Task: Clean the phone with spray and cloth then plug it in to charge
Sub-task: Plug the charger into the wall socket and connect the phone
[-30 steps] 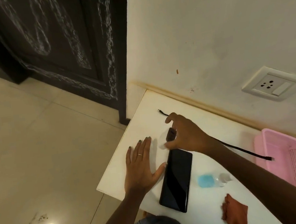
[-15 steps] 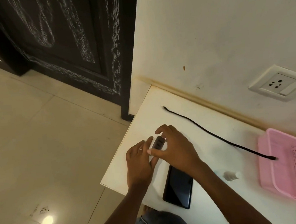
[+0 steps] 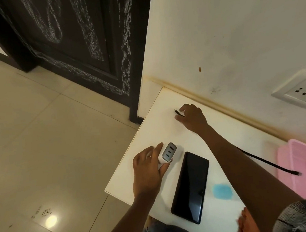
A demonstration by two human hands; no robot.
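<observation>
left hand (image 3: 148,171): grips charger (image 3: 168,153) near desk's (image 3: 231,134) left edge
right hand (image 3: 192,116): pinches cable (image 3: 178,112) end near far-left corner
phone (image 3: 191,187): flat, near front edge

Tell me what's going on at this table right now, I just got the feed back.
A person is setting up to charge the phone, which lies face up on the white table. The left hand holds the white charger adapter, ports facing up. The right hand pinches one end of the black cable near the wall; the other end lies by the pink basket. Nothing is in the wall socket yet.
</observation>
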